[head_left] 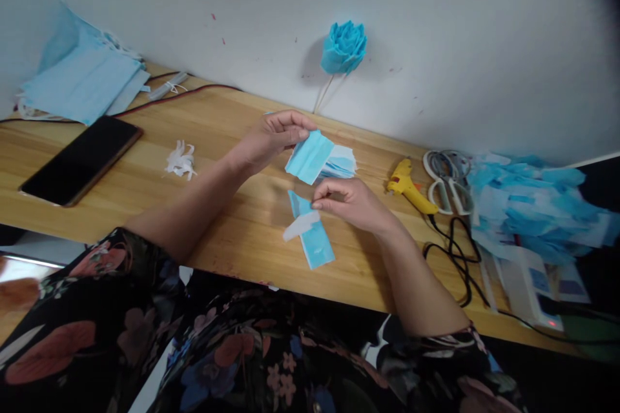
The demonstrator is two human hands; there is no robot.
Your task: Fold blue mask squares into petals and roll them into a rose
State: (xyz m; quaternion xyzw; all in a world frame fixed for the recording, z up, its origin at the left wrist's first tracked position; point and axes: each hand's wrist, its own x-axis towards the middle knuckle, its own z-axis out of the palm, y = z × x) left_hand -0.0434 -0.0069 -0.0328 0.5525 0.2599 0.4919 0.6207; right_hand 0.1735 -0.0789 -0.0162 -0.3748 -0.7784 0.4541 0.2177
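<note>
My left hand (271, 137) pinches a small stack of blue cut mask pieces (314, 156), held just above the wooden table (145, 168). Just below it, my right hand (349, 201) pinches the top of a blue and white mask strip (310, 232) that lies on the table. Both hands are closed on the fabric at the table's middle.
A blue fabric rose on a stick (343, 46) leans on the wall. A yellow glue gun (411, 188), scissors (448, 182) and a heap of blue scraps (527, 203) lie at the right. A phone (82, 158), white ear loops (180, 160) and stacked masks (82, 80) lie left.
</note>
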